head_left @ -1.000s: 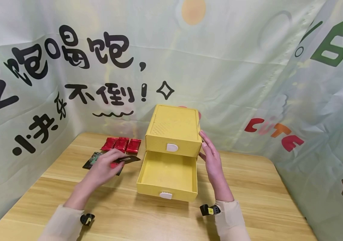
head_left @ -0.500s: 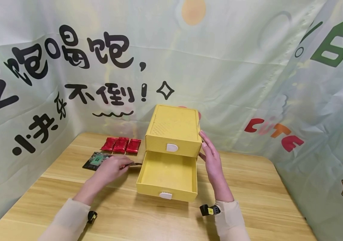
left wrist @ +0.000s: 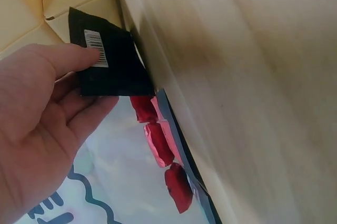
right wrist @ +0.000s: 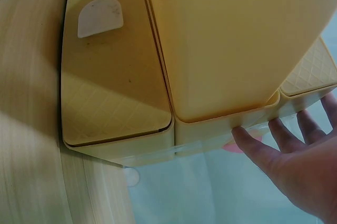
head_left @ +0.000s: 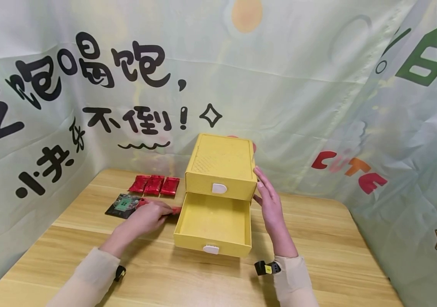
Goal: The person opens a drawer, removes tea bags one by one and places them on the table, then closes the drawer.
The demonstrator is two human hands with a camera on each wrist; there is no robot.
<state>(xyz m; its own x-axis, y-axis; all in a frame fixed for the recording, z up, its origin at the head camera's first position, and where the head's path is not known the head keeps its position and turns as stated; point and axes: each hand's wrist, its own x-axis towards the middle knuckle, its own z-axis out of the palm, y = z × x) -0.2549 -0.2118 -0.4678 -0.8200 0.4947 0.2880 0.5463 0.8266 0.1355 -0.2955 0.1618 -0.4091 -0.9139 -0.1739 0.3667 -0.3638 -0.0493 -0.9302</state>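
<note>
My left hand (head_left: 150,218) pinches a flat packet between thumb and fingers, just left of the pulled-out drawer. In the left wrist view this packet (left wrist: 116,74) shows a black side with a white barcode label; its edge is close to the table, but contact cannot be told. A red part of it (head_left: 176,210) shows past the fingers in the head view. My right hand (head_left: 270,209) rests its fingertips against the right side of the yellow drawer unit (head_left: 222,157), fingers extended. The unit's middle drawer (head_left: 212,221) stands pulled out with nothing in it.
Three red packets (head_left: 154,185) lie in a row at the back left of the table (head_left: 318,256). In front of them lies a black packet with a green label (head_left: 123,204). A printed cloth (head_left: 299,106) hangs behind and beside the table. The bottom drawer (right wrist: 116,77) is closed.
My left hand has moved right and down toward the table with the packet, which has turned from dark to red in the head view. The right hand and drawer unit have stayed still.
</note>
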